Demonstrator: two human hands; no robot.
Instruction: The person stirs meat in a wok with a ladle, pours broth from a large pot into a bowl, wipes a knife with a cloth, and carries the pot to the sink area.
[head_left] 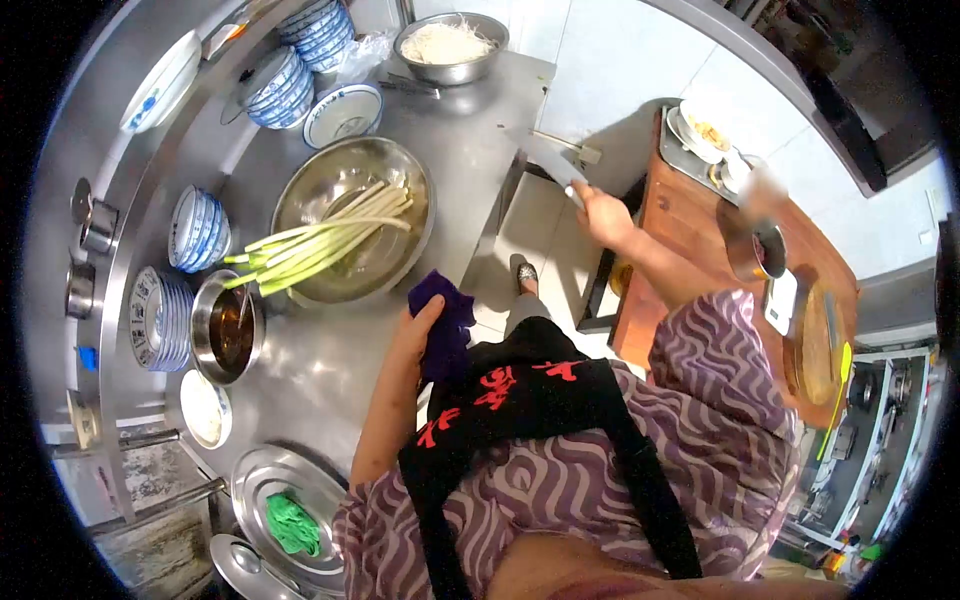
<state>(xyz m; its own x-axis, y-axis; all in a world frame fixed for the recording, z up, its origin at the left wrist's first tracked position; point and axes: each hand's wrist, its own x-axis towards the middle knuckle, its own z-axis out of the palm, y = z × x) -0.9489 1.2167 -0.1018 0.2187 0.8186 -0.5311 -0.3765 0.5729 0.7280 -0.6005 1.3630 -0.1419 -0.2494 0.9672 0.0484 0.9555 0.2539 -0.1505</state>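
A dark purple cloth (448, 325) is bunched in my left hand (410, 335), which is closed around it near the edge of the steel counter. My right hand (606, 217) grips the handle of a knife (553, 167), held out over the floor between the counter and the wooden table. The wide blade points up and left, slightly blurred. To the left of the cloth, a large steel basin (420, 240) has long pale-green stalks (325, 240) lying across it, their ends past its rim.
Around the steel counter (330, 345) stand stacked blue-and-white bowls (285, 90), stacked plates (160, 318), a bowl of dark liquid (228, 325) and a bowl of white shreds (450, 48). The wooden table (665, 260) at right bears a pot (745, 248) and a round board (818, 345).
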